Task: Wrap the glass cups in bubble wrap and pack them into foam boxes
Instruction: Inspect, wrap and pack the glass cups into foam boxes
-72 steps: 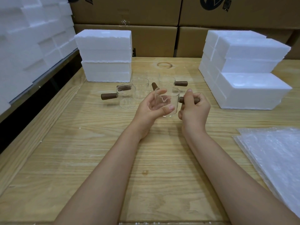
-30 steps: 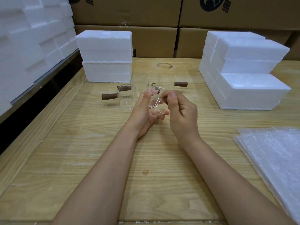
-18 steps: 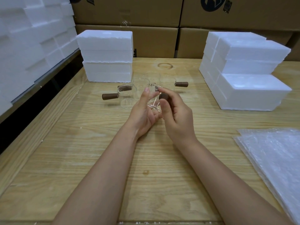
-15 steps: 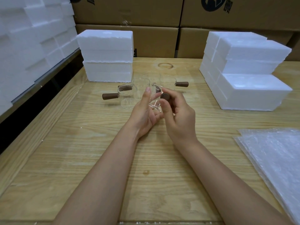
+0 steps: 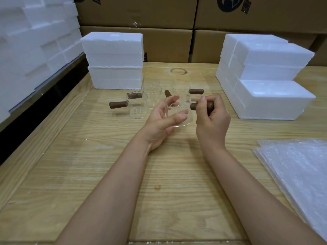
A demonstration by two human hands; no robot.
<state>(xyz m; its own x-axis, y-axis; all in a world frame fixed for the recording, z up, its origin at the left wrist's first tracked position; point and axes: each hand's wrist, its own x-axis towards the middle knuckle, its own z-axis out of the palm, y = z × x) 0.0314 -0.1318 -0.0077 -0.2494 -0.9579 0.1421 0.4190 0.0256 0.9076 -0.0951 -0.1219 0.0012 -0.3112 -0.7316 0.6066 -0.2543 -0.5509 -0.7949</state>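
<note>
here the right hand (image 5: 211, 119) grips the rightward-pointing handle (image 5: 193, 106) of the glass cup (image 5: 187, 120), left hand (image 5: 161, 121) spread

Soft, even light falls from overhead, bright enough that the foam boxes (image 5: 113, 50) wash out to near featureless white, and only faint, blurred shadows lie on the wooden table (image 5: 88, 165). The bubble wrap (image 5: 300, 174) catches a dull sheen, and the clear glass cups (image 5: 137, 106) almost melt into the wood. The wide lens bows the edges, most at the left, where the foam goes soft and the gap beside the table sinks into black.
</note>
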